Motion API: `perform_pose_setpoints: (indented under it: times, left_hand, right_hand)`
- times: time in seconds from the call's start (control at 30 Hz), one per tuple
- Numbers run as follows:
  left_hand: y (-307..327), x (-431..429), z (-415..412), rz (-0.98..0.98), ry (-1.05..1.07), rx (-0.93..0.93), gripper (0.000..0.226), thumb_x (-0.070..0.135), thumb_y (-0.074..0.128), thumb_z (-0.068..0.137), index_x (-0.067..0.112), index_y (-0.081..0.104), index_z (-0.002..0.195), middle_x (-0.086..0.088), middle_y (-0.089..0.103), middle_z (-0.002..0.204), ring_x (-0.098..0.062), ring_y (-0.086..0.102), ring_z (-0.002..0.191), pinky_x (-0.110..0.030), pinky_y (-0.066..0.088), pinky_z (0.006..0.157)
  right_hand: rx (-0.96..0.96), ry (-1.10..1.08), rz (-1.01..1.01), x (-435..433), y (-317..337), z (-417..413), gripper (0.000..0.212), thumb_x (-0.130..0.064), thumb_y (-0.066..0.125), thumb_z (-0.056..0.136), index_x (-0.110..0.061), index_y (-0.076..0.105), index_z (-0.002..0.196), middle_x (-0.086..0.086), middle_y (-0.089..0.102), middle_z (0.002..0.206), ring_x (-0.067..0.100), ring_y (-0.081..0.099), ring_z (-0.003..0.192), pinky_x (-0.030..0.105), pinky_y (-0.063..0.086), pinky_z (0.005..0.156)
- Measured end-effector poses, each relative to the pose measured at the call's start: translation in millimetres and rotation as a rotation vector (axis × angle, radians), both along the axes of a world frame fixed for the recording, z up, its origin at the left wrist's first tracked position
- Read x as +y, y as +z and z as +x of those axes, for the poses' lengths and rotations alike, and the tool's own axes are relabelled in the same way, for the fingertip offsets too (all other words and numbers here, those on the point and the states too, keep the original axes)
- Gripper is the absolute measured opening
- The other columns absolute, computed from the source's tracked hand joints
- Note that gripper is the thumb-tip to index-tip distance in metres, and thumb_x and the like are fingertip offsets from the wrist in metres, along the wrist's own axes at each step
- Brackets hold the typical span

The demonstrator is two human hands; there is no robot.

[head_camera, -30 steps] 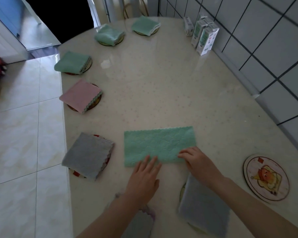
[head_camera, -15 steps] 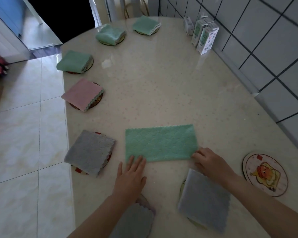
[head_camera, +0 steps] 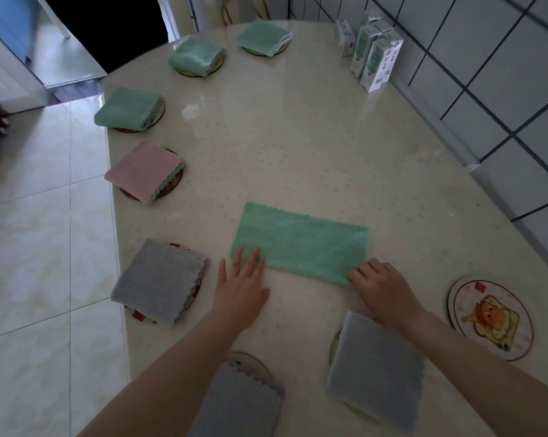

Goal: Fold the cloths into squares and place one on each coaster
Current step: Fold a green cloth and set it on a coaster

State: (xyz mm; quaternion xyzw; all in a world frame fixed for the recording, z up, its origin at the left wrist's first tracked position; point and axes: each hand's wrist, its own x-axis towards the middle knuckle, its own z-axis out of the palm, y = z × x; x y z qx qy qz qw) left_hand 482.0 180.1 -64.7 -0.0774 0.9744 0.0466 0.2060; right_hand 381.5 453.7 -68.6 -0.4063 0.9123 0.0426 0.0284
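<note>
Green cloth [head_camera: 301, 244] lies flat mid-table [head_camera: 297, 137], folded to a long rectangle, not yet a square. Left hand [head_camera: 241, 291] is spread, its straight fingertips pressing the cloth's near left corner. Right hand [head_camera: 383, 285] sits at the near right corner with its fingers curled down onto the edge; the thumb is hidden, so I cannot tell whether it pinches. Just right of that wrist lies 1 bare coaster [head_camera: 490, 320] with a cartoon print. Folded grey cloth [head_camera: 376, 370] covers a coaster under the right forearm, with another grey square [head_camera: 238, 405] under the left forearm and a 3rd [head_camera: 159, 282] further left. Pink square [head_camera: 143, 171] comes next round the left edge. Cartons [head_camera: 376, 61] stand against the tiled wall.
</note>
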Motion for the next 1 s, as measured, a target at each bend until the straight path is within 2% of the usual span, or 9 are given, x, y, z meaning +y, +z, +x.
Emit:
perform_pose_setpoints:
  times: [0.07, 0.17, 0.27, 0.33, 0.5, 0.63, 0.73, 0.83, 1.0]
  left_hand:
    - [6, 7, -14, 0.007, -0.025, 0.036, 0.066, 0.040, 0.033, 0.098, 0.018, 0.001, 0.152, 0.001, -0.009, 0.160, -0.027, -0.015, 0.145, -0.049, -0.002, 0.116]
    - [8, 30, -17, 0.053, -0.248, 0.099, 0.068, 0.032, 0.041, 0.095, 0.015, 0.008, 0.152, -0.003, 0.002, 0.161, -0.024, -0.003, 0.147, -0.043, 0.002, 0.117]
    - [3, 46, -7, 0.128, -0.237, 0.092, 0.067, 0.032, 0.049, 0.087, 0.010, 0.029, 0.147, -0.008, 0.028, 0.155, -0.030, 0.027, 0.142, -0.043, 0.025, 0.113]
    - [-3, 48, 0, 0.180, -0.200, 0.113, 0.062, 0.036, 0.047, 0.080, 0.008, 0.051, 0.135, -0.009, 0.052, 0.139, -0.030, 0.050, 0.127, -0.041, 0.045, 0.099]
    - [-10, 36, 14, 0.283, -0.222, 0.205, 0.052, 0.040, 0.044, 0.079, 0.016, 0.065, 0.120, 0.000, 0.065, 0.123, -0.022, 0.061, 0.115, -0.033, 0.050, 0.091]
    - [-17, 17, 31, 0.320, -0.407, 0.198, 0.048, 0.033, 0.044, 0.076, 0.022, 0.067, 0.118, 0.003, 0.064, 0.125, -0.021, 0.060, 0.116, -0.036, 0.050, 0.092]
    - [-20, 2, 41, 0.300, -0.530, 0.247, 0.045, 0.032, 0.045, 0.079, 0.023, 0.067, 0.117, 0.003, 0.064, 0.126, -0.021, 0.058, 0.119, -0.037, 0.051, 0.094]
    - [-23, -3, 52, 0.277, -0.609, 0.310, 0.042, 0.028, 0.046, 0.080, 0.023, 0.067, 0.116, 0.002, 0.063, 0.127, -0.022, 0.057, 0.121, -0.038, 0.049, 0.097]
    - [-28, 0, 63, 0.226, -0.630, 0.334, 0.044, 0.028, 0.044, 0.080, 0.024, 0.068, 0.116, 0.002, 0.061, 0.130, -0.023, 0.057, 0.121, -0.039, 0.050, 0.095]
  right_hand:
    - [0.000, -0.019, -0.072, -8, 5, 2, 0.023, -0.014, 0.047, 0.068, -0.018, 0.063, 0.084, 0.002, 0.061, 0.082, 0.028, 0.056, 0.076, 0.035, 0.044, 0.064]
    - [-0.001, -0.032, -0.241, -24, 21, 14, 0.023, -0.018, 0.050, 0.072, -0.019, 0.066, 0.089, 0.001, 0.062, 0.086, 0.026, 0.057, 0.078, 0.036, 0.045, 0.067]
    - [-0.026, -0.017, -0.371, -37, 37, 31, 0.023, -0.018, 0.049, 0.077, -0.017, 0.066, 0.093, 0.002, 0.062, 0.087, 0.025, 0.058, 0.076, 0.036, 0.047, 0.065]
    - [-0.061, -0.004, -0.451, -45, 45, 42, 0.022, -0.016, 0.049, 0.080, -0.014, 0.067, 0.093, 0.004, 0.062, 0.087, 0.025, 0.059, 0.075, 0.036, 0.050, 0.063]
    - [-0.274, 0.089, -0.560, -60, 59, 80, 0.015, -0.012, 0.052, 0.088, -0.010, 0.066, 0.094, 0.004, 0.060, 0.090, 0.021, 0.058, 0.079, 0.032, 0.051, 0.069]
    - [-0.354, 0.136, -0.530, -58, 52, 85, 0.022, -0.018, 0.045, 0.094, -0.011, 0.065, 0.096, 0.004, 0.061, 0.090, 0.022, 0.059, 0.080, 0.034, 0.051, 0.070]
    - [-0.284, 0.122, -0.424, -50, 32, 63, 0.028, -0.012, 0.046, 0.082, -0.013, 0.066, 0.102, 0.003, 0.065, 0.097, 0.022, 0.063, 0.086, 0.032, 0.055, 0.071]
    - [-0.238, 0.265, -0.216, -38, 9, 43, 0.037, -0.013, 0.044, 0.078, -0.017, 0.062, 0.110, 0.005, 0.065, 0.110, 0.022, 0.064, 0.097, 0.031, 0.057, 0.074]
    - [-0.236, 0.499, -0.046, -26, 6, 28, 0.036, -0.023, 0.040, 0.077, -0.015, 0.066, 0.101, 0.010, 0.068, 0.111, 0.024, 0.067, 0.096, 0.026, 0.057, 0.067]
